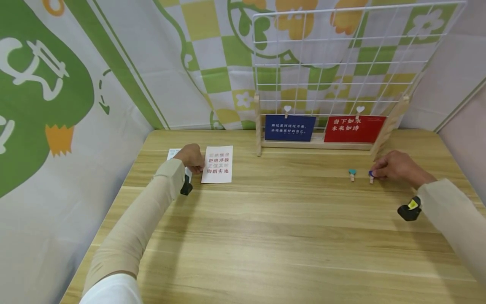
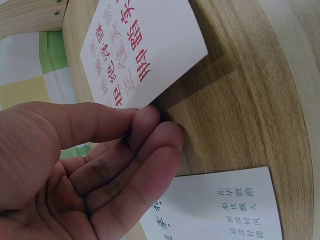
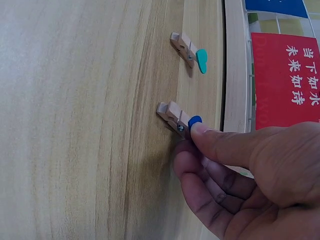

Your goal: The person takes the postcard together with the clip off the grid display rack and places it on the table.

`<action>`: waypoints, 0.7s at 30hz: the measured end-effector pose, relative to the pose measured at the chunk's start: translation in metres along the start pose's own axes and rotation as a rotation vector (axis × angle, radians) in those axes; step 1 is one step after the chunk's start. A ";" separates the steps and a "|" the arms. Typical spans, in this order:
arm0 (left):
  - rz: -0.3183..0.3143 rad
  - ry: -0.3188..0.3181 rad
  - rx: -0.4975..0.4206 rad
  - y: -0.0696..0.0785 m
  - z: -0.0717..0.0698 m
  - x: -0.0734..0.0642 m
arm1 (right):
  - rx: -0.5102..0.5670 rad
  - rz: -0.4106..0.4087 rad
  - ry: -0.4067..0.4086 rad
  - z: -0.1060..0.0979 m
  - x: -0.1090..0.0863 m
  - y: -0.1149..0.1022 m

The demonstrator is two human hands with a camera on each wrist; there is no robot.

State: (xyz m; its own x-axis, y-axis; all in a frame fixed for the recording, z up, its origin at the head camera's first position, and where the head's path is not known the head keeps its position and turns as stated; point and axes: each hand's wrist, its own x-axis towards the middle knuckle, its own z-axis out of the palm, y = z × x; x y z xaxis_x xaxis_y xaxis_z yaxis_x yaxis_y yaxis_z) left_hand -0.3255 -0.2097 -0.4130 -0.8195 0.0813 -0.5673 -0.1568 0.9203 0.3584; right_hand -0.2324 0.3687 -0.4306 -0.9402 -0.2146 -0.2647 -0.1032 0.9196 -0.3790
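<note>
Taking the middle of the bench [image 1: 265, 236] as the hub of a clock, with twelve o'clock at its far edge, the left hand [image 1: 191, 158] is at about ten o'clock, its thumb and index finger together, clamped on the edge of a white card with red characters [image 1: 217, 166]. That card lies at three o'clock from the hand, and the left wrist view shows its shadow on the wood beneath the pinched side. A second white card [image 2: 225, 205], printed in dark characters, lies on the bench at nine o'clock from the first, partly covered by the hand in the head view. The right hand [image 1: 396, 169] is between two and three o'clock, thumb and index finger clamped on the heart end of a blue-heart clothespin [image 3: 180, 120]. A teal-heart clothespin [image 1: 352, 175] lies just beside it, at nine o'clock from it. Between one and two o'clock a white wire grid [image 1: 330, 84] rises from a wooden stand [image 1: 317, 145]; clipped low on it are a blue card [image 1: 290, 134] and, at three o'clock from that, a red card [image 1: 355, 134], each under a white-heart peg. A patterned cloth [image 1: 216, 63] hangs behind.
</note>
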 end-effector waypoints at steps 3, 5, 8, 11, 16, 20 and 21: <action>-0.008 -0.001 0.002 0.000 0.000 0.002 | 0.003 0.011 0.003 0.001 0.000 0.002; -0.015 -0.003 0.008 0.000 0.001 0.003 | 0.014 0.011 0.005 0.001 0.000 0.002; -0.020 -0.011 0.016 0.001 0.001 0.004 | 0.029 0.017 0.006 0.002 0.000 0.003; -0.017 -0.016 0.025 0.002 0.000 0.004 | 0.037 0.016 0.009 0.002 0.001 0.002; -0.021 -0.005 0.050 0.002 0.000 0.005 | 0.041 0.016 0.019 0.003 0.000 0.002; -0.014 0.005 0.068 0.001 0.000 0.006 | 0.052 0.022 0.020 0.002 -0.001 0.001; -0.013 0.008 0.071 0.001 0.000 0.006 | 0.064 0.027 0.018 0.002 -0.001 0.001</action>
State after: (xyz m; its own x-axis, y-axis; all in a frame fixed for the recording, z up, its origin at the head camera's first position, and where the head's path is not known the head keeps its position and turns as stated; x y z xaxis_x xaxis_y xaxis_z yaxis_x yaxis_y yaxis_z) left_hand -0.3303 -0.2080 -0.4162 -0.8220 0.0663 -0.5657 -0.1281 0.9462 0.2970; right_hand -0.2307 0.3692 -0.4329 -0.9482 -0.1835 -0.2593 -0.0573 0.9018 -0.4284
